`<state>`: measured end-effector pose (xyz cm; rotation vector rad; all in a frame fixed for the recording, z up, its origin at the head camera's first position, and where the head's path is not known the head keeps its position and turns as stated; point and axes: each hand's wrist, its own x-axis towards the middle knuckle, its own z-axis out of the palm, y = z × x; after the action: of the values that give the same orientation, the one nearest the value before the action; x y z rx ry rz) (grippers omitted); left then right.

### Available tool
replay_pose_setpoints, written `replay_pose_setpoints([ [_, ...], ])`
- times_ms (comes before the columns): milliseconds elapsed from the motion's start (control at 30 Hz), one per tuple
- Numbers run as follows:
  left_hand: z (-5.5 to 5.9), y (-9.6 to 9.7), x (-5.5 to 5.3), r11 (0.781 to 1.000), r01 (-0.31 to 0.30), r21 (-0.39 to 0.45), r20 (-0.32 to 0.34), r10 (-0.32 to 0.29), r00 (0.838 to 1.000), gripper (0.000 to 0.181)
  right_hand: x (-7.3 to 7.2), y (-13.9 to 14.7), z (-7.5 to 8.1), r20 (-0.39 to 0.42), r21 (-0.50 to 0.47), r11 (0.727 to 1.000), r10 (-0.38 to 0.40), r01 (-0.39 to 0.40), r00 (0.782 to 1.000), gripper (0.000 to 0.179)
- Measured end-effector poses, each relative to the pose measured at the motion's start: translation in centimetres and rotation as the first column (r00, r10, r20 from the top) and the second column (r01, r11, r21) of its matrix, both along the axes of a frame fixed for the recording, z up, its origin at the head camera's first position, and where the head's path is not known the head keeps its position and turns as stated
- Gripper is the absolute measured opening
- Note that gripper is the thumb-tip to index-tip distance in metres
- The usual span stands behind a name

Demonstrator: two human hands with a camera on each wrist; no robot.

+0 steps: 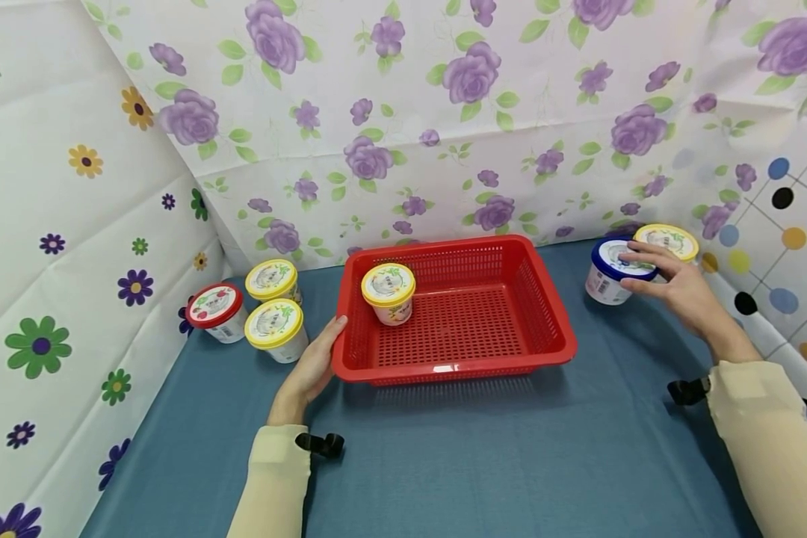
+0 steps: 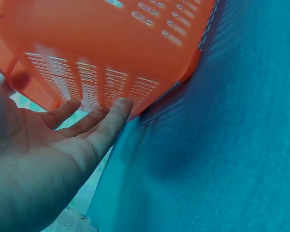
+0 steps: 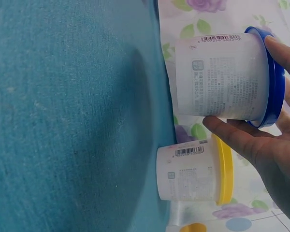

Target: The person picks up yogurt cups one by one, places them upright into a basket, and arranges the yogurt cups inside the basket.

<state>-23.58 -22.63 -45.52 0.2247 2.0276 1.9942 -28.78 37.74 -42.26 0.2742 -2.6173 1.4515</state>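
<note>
The right hand grips the blue-topped cup, right of the basket. The left hand holds the basket's left edge.

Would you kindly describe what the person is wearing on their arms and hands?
The left sleeve and right sleeve are long, plain and pale cream-yellow, reaching the wrists. A small black fitting sits at the left cuff, with a matching piece at the right. The left hand and right hand are ungloved.
</note>
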Motion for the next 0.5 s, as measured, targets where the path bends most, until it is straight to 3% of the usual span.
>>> replay_pose_setpoints([
  [500, 0.0, 0.0, 0.0, 1.000, -0.001, 0.001, -0.002, 0.001, 1.000, 0.063, -0.1, -0.5, 1.0, -0.009, -0.029, 1.000, 0.004, -0.004, 1.000, 0.054],
])
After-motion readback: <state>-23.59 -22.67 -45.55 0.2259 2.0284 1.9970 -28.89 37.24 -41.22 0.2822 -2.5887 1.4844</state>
